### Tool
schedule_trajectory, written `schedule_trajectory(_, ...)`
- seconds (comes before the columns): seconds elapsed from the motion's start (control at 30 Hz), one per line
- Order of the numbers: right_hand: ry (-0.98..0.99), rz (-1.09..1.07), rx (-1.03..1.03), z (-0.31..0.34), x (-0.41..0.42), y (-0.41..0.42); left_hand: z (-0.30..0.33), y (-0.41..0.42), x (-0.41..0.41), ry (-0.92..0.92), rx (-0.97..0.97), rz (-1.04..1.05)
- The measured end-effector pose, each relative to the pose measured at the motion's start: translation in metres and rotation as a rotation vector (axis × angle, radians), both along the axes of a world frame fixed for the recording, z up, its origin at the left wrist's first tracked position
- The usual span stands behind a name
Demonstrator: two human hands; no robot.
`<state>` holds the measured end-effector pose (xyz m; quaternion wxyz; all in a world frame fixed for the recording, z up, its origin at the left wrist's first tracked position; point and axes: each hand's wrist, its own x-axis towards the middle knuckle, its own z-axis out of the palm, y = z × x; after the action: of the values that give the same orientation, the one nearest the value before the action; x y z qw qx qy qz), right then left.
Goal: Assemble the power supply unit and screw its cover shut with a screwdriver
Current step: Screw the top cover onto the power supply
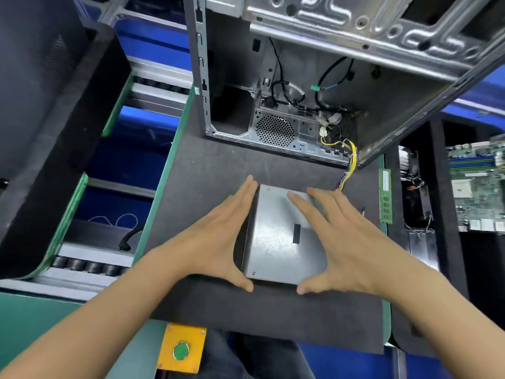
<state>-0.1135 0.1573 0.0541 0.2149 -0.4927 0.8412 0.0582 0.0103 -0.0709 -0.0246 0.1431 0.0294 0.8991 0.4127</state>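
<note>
Both hands flat, fingers straight and together: left hand [218,236] against the left side of the power supply unit [276,242], right hand [347,242] on its top, unit on black mat [207,165], long axis toward the open case [300,105].

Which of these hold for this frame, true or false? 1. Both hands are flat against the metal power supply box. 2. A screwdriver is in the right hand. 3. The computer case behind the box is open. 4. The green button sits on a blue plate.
1. True: the left hand and right hand lie with straight fingers against the power supply box.
2. False: the right hand holds no tool; no screwdriver is visible.
3. True: the computer case shows its cables and fan grille.
4. False: the green button sits on a yellow plate.
</note>
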Motion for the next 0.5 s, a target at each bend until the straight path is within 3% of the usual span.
schedule_trajectory(0.5, -0.006, 0.031, -0.136, -0.0064, 0.0055, -0.0036, -0.0073, 0.0010, -0.0111, 0.081, -0.023, -0.048)
